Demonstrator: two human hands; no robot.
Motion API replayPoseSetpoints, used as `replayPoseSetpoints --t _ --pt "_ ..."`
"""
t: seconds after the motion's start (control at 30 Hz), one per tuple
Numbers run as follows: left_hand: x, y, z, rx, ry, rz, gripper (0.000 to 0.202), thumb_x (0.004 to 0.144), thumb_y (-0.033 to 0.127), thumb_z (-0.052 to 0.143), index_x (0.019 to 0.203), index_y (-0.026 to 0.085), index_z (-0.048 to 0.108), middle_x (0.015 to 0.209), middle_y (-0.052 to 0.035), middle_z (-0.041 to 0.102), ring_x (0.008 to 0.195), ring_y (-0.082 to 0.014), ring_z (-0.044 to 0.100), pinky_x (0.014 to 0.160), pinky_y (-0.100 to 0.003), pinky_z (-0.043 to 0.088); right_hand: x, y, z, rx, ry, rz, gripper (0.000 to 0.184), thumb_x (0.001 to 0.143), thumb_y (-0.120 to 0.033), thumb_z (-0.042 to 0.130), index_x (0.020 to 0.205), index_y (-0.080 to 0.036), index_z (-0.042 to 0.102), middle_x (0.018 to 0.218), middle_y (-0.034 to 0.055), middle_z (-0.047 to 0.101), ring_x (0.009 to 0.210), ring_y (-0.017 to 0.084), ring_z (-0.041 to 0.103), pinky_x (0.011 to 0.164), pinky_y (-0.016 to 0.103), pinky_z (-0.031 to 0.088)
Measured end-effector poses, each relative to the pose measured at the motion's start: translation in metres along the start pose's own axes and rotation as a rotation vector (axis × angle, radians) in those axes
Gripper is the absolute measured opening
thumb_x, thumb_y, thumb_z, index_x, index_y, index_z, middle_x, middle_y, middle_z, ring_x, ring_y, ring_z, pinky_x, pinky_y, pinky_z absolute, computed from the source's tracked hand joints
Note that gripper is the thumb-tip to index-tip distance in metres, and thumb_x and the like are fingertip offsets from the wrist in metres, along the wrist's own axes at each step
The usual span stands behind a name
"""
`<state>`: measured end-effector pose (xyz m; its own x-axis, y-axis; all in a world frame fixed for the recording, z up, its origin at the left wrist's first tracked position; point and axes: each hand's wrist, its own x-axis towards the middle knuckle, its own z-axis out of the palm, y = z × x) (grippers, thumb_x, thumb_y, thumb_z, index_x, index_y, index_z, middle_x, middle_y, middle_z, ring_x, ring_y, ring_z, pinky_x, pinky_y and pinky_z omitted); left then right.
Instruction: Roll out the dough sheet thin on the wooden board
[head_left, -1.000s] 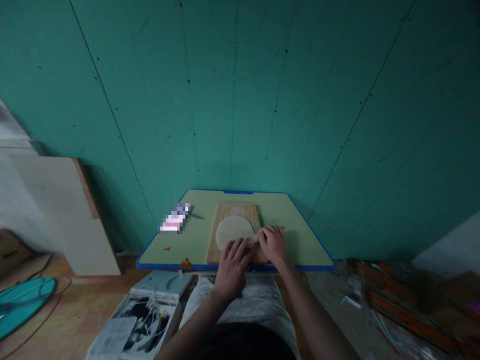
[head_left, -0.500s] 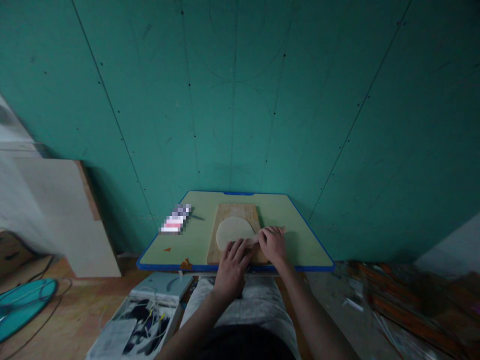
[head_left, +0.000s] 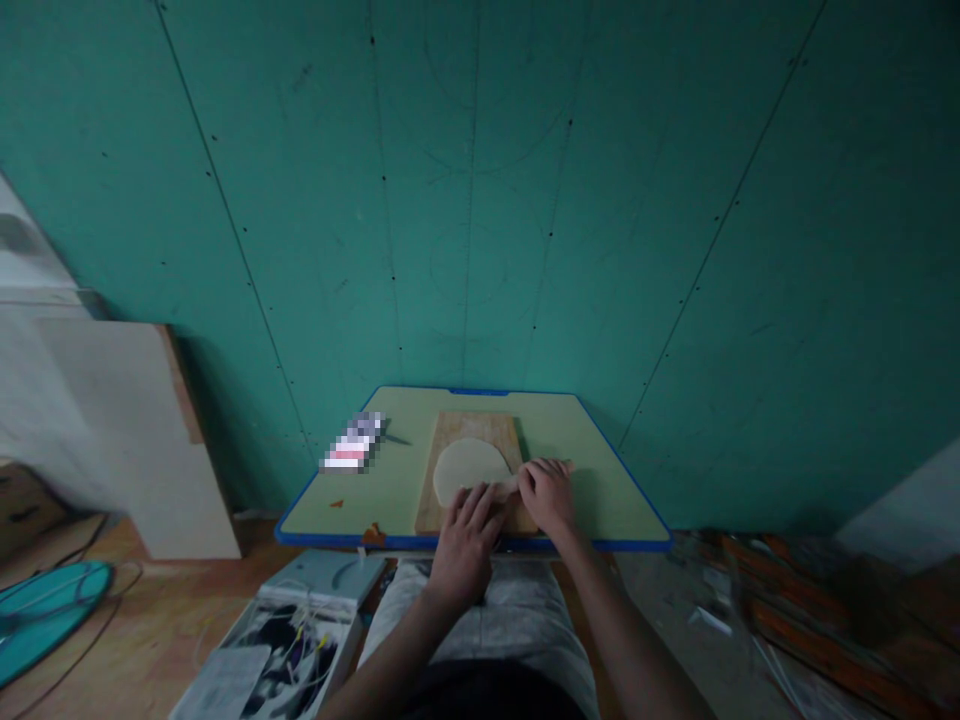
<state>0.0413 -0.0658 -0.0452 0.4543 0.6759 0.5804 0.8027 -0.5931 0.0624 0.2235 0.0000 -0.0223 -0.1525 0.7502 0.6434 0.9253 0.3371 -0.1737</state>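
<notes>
A flat round sheet of pale dough lies on a wooden board on a small green table with a blue rim. My left hand rests fingers-flat on the near edge of the dough. My right hand lies at the dough's right edge, fingers curled over a pale rolling pin that runs between both hands; most of the pin is hidden.
A blurred-out packet lies on the table's left part, with small orange scraps at its front edge. An open box of cables sits on the floor at left, a teal disc beyond it. Debris litters the floor at right. A green wall rises behind.
Both hands have stayed on the dough's near edge. The camera tipped slightly, so the table sits a little lower in view.
</notes>
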Motion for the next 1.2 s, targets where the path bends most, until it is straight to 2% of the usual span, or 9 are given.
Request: replayPoseSetpoints --t 0.23,0.37,0.5,0.63,0.87,1.0,1.1,1.2 --pt "-0.001 -0.003 0.003 -0.001 -0.019 0.012 0.049 0.081 0.014 0.057 0.128 0.022 0.064 0.148 -0.0112 0.052 0.141 -0.0277 0.041 0.117 -0.049 0.027 0.000 0.001 0.004 -0.012 0.019 -0.011 0.025 0.092 -0.014 0.051 0.071 -0.023 0.061 0.077 0.0017 0.066 0.080 0.019 0.056 0.083 0.031 0.033" --pt "0.000 -0.004 0.001 0.013 -0.084 0.020 0.054 0.081 0.018 0.058 0.134 0.022 0.060 0.151 -0.0119 0.049 0.142 -0.0287 0.039 0.117 -0.050 0.028 0.000 0.001 0.002 -0.020 0.028 -0.020 0.025 0.092 -0.013 0.051 0.071 -0.023 0.061 0.077 0.0015 0.066 0.081 0.019 0.056 0.084 0.031 0.033" --pt "0.002 -0.005 -0.002 0.015 -0.165 0.030 0.063 0.080 0.022 0.059 0.142 0.016 0.052 0.153 -0.0154 0.045 0.143 -0.0320 0.037 0.117 -0.052 0.026 -0.001 -0.001 -0.001 -0.027 0.038 -0.020 0.025 0.092 -0.015 0.051 0.070 -0.023 0.061 0.077 0.0023 0.065 0.081 0.019 0.056 0.083 0.032 0.033" --pt "0.002 -0.006 -0.003 0.002 -0.196 0.048 0.068 0.078 0.023 0.060 0.144 0.016 0.050 0.155 -0.0169 0.042 0.144 -0.0337 0.034 0.118 -0.053 0.024 -0.002 -0.001 -0.001 -0.032 0.040 -0.020 0.026 0.092 -0.015 0.051 0.070 -0.023 0.061 0.076 0.0021 0.065 0.080 0.019 0.056 0.083 0.032 0.033" --pt "0.001 -0.004 -0.003 0.002 -0.183 0.030 0.064 0.078 0.016 0.058 0.142 0.017 0.052 0.154 -0.0162 0.043 0.145 -0.0313 0.034 0.119 -0.052 0.022 -0.002 -0.001 -0.001 -0.040 0.014 -0.011 0.026 0.093 -0.015 0.050 0.072 -0.023 0.061 0.078 0.0018 0.065 0.082 0.019 0.056 0.086 0.032 0.034" --pt "0.002 -0.003 -0.004 0.000 -0.214 0.028 0.063 0.078 0.016 0.059 0.141 0.018 0.054 0.156 -0.0157 0.041 0.146 -0.0326 0.032 0.120 -0.055 0.021 -0.002 -0.002 -0.003 -0.047 -0.004 -0.004 0.026 0.094 -0.016 0.050 0.072 -0.023 0.061 0.078 0.0020 0.065 0.082 0.019 0.056 0.085 0.032 0.033" --pt "0.002 -0.001 -0.008 0.000 -0.255 0.013 0.063 0.079 0.018 0.059 0.141 0.018 0.053 0.157 -0.0146 0.040 0.147 -0.0325 0.032 0.120 -0.055 0.023 -0.002 -0.004 -0.006 -0.052 -0.017 0.000 0.026 0.094 -0.016 0.050 0.072 -0.022 0.062 0.079 0.0021 0.066 0.083 0.019 0.056 0.085 0.031 0.033" --pt "0.001 0.005 -0.016 -0.014 -0.246 -0.011 0.059 0.080 0.019 0.060 0.140 0.021 0.055 0.157 -0.0124 0.040 0.148 -0.0309 0.030 0.121 -0.053 0.021 -0.002 -0.006 -0.009 -0.065 -0.060 0.014 0.025 0.095 -0.016 0.049 0.075 -0.022 0.063 0.082 0.0027 0.067 0.085 0.019 0.057 0.087 0.032 0.033"
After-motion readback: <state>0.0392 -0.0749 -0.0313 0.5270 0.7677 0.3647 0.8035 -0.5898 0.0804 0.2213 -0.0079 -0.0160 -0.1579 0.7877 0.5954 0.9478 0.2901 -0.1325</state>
